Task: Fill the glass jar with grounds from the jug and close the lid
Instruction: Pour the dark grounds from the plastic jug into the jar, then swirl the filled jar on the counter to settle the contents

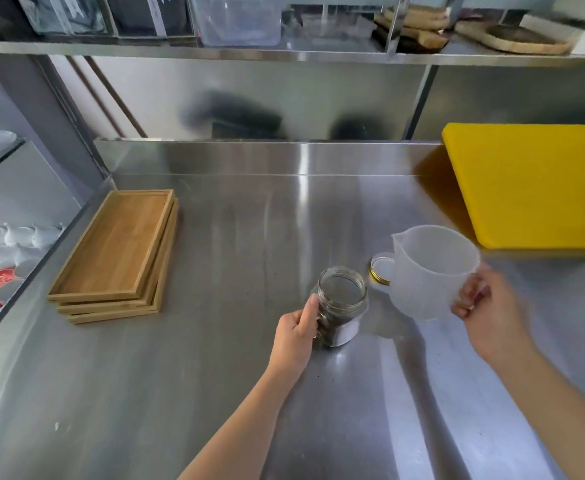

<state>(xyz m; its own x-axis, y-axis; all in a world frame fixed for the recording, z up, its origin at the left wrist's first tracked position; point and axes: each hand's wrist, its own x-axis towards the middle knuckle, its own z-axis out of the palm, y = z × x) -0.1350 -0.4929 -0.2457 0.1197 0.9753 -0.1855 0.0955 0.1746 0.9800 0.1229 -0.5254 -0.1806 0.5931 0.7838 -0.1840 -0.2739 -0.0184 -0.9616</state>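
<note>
Glass jar (341, 303) upright on steel counter (214, 375), dark grounds inside, mouth open. Left hand (296, 336) clasps jar's side. Right hand (485, 306) grips translucent jug (433, 271) just right of jar, lifted. Gold-rimmed lid (379, 270) behind jar. Risk: jug knocking lid or jar rim.

Brushed glossy steel counter (214, 375), clear glass jar (342, 299) — translucent matt plastic jug (429, 271), smooth wooden trays (117, 244)

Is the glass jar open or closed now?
Open. The glass jar shows a bare mouth, and its gold lid lies on the counter behind it.
</note>
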